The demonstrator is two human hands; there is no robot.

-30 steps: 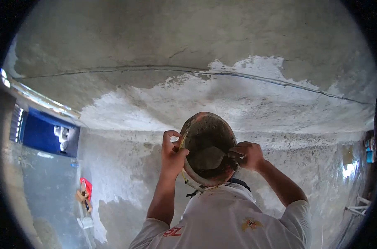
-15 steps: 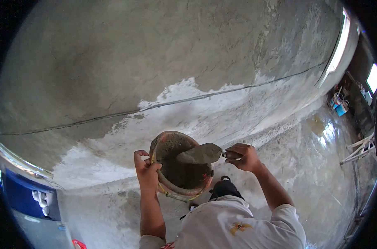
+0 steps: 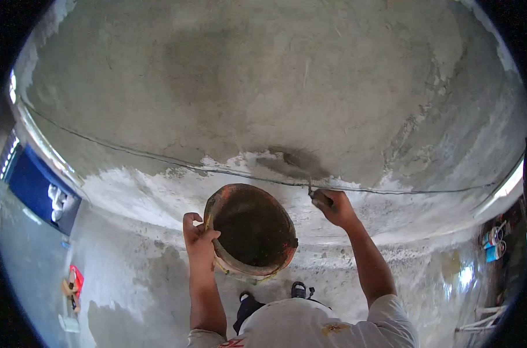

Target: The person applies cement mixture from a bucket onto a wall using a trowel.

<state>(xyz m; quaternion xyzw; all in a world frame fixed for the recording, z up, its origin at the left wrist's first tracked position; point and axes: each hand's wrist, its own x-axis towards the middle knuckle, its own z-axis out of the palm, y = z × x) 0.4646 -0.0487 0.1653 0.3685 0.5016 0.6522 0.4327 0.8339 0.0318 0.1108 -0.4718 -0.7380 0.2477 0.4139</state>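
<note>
My left hand (image 3: 199,240) grips the rim of a round bucket (image 3: 219,246), its fingers curled at the left edge. The bucket is tilted towards me, and dark grey mortar (image 3: 252,229) shows inside. To the right of it, my right hand (image 3: 336,209) is wrapped round the handle of a trowel (image 3: 320,199). The trowel's blade lies up against the wall, hard to tell from the dark wet mortar patch (image 3: 292,162) there. This patch sits just above a thin line that runs across the wall.
A plastered wall (image 3: 246,87) fills the view ahead, grey above and whitish below. On the floor at the right stand paint buckets (image 3: 494,249) and a pale wooden frame (image 3: 483,319). A blue panel (image 3: 34,180) and a red item (image 3: 76,278) are at the left.
My right hand has moved the trowel from over the bucket up to the wall. A dark wet patch now shows on the wall. The view has turned; my left hand still holds the bucket.
</note>
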